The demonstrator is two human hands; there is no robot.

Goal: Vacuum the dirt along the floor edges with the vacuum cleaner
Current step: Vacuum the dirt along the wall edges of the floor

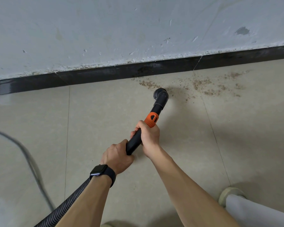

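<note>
the right hand (150, 136) curled its fingers (133, 133) round the vacuum tube (134, 144) just below the orange collar (152, 119) to steer. the left hand (116, 158) gripped farther back, steadying it. the round brush nozzle (161, 94) sat at the left fringe of the dirt (202, 83), near the dark skirting board (97, 76).

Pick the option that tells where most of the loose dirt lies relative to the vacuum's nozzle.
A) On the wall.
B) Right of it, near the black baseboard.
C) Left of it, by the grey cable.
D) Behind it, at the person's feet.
B: the brown dirt is strewn mostly to the right of the nozzle of the vacuum tube, on the tiles close to the black baseboard.
</note>
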